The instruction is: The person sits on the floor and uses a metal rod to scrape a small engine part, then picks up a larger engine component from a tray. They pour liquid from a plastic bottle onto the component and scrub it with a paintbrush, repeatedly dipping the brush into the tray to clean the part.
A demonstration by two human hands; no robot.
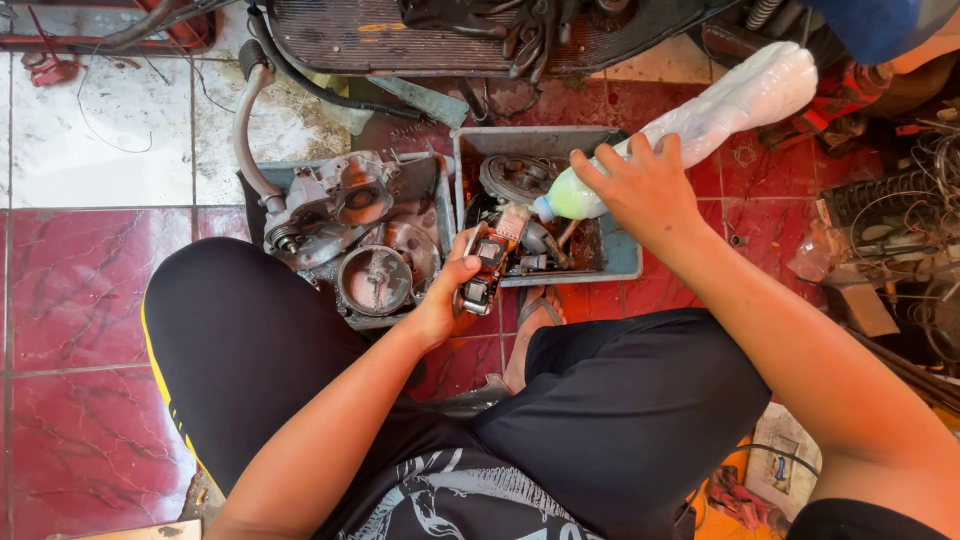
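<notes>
Plastic bottle [720, 105], upper right, tipped neck-down over grey tray [620, 262]: light, soft-walled, likely slippery; right hand [645, 190] clenched low on it. Small greasy engine part [487, 262], rigid, gripped in left hand [445, 300] at centre.

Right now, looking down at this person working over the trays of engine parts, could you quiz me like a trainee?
1. True or false: the right hand tips a plastic bottle neck-down over the grey tray.
2. What does the left hand hold? A) a wrench B) a small metal part C) a rag
3. Fill in: the liquid in the bottle looks pale ____.

Key: 1 true; 2 B; 3 green.
</notes>
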